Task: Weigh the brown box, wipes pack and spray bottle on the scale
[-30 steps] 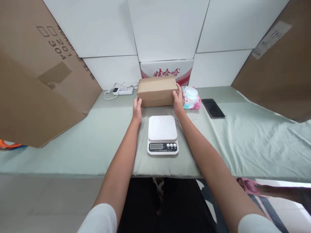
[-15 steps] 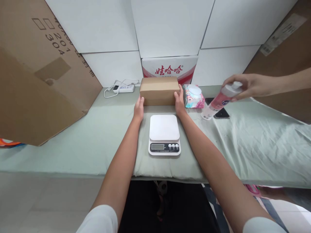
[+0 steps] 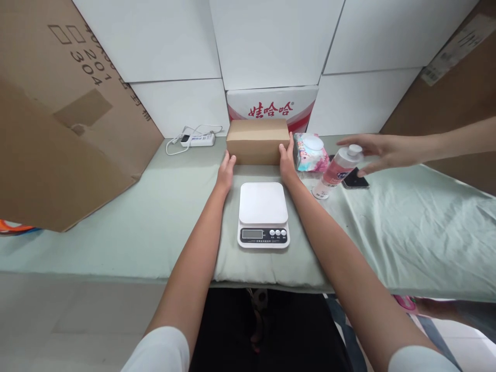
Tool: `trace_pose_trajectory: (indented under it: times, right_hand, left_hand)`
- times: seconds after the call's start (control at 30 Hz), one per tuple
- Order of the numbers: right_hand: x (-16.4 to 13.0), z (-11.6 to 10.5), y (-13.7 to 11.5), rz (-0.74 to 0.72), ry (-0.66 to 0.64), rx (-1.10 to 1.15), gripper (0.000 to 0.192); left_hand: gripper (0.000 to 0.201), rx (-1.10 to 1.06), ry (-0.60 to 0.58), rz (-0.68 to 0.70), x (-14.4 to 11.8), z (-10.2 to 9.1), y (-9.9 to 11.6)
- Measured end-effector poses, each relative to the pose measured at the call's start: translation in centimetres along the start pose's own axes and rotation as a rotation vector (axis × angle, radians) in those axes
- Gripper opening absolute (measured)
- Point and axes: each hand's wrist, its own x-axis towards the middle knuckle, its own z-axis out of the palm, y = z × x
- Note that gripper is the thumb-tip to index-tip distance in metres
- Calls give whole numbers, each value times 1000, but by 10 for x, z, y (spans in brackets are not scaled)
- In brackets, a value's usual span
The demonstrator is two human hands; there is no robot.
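Observation:
A small brown cardboard box sits at the back of the table, between my two hands. My left hand grips its lower left end, thumb toward the front face. At the right end, my right hand presses the side with the thumb on the front. In front of the box lies a white kitchen scale with a grey display and buttons. Another person's hand is spread open beside a pink-labelled bottle, which stands to the right of my right hand.
A wipes pack lies right of the box, and a dark phone is behind the bottle. A white power strip with a cable lies at the back left. Large cardboard sheets flank the table; a white-and-red carton stands behind.
The other person's hand has let go of the bottle, which now stands slightly nearer and more upright. My hands and the box have shifted slightly right in view.

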Motion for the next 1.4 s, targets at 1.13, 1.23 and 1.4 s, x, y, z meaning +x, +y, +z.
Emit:
trace_pose_trajectory:
  times: [1.13, 1.23, 1.4]
  right_hand:
    - [2, -14, -74, -221, -101, -233, 70]
    - [-22, -23, -103, -287, -104, -260, 63]
    - [-42, -50, -122, -280, -57, -325, 51]
  left_hand:
    - [87, -7, 66, -36, -6, -7, 0]
    - [89, -47, 102, -40, -5, -8, -3]
    - [89, -99, 127, -34, -4, -5, -6]
